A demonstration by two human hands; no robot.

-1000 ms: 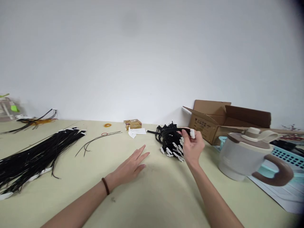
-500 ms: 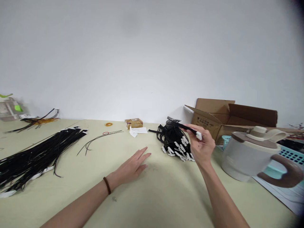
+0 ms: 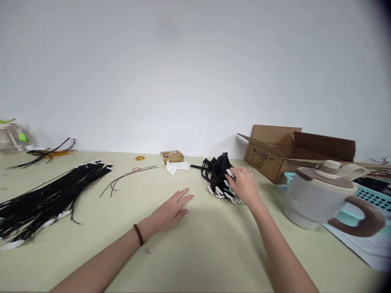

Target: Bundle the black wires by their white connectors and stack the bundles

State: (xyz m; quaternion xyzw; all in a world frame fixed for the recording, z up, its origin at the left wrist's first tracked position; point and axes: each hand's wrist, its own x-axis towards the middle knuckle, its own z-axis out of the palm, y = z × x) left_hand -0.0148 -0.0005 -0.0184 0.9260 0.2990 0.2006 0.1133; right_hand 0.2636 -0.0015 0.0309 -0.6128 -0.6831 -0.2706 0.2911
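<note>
Black cables with white plugs lie heaped in a pile right of the middle of the table. My right hand is at the pile's right side, fingers closed on a black cable near its white plug. The hand covers part of the pile behind it. My left hand rests on the table left of the pile, fingers stretched out, holding nothing. Further left, a long bundle of black cables with white ends lies spread out.
A large mug with a brown handle stands at the right, before an open cardboard box and a turquoise basket. A small gold box, white paper, loose thin wires and yellow bands lie towards the wall.
My right hand has lowered the cable from above the pile down onto it, moving left and turning over. My left hand has stayed in place.
</note>
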